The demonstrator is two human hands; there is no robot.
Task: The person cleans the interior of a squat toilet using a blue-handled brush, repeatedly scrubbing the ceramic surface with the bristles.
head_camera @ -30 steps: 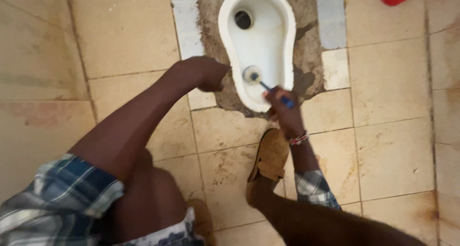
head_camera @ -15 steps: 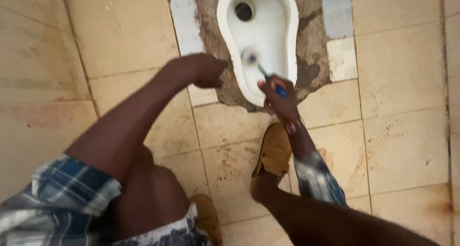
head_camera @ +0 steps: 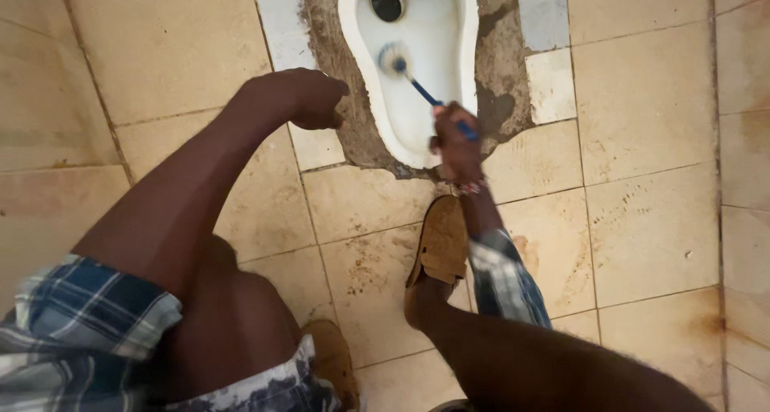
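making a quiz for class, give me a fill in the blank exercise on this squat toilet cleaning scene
1. The right hand grips a toilet brush with a ____ handle.
2. The brush head rests inside the white ____.
3. The left hand holds ____.
4. The brown shoe stands on the ____ floor.

Missing words: blue; squat toilet pan; nothing; tiled

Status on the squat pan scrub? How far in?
Done: the pan's white inside looks largely clean, though soiling is too fine to judge. In hand: the right hand grips the blue-handled brush, its head against the middle of the basin below the drain hole. The left hand hangs closed over the floor, empty as far as shows. Left: the stained cement surround and marked floor tiles.
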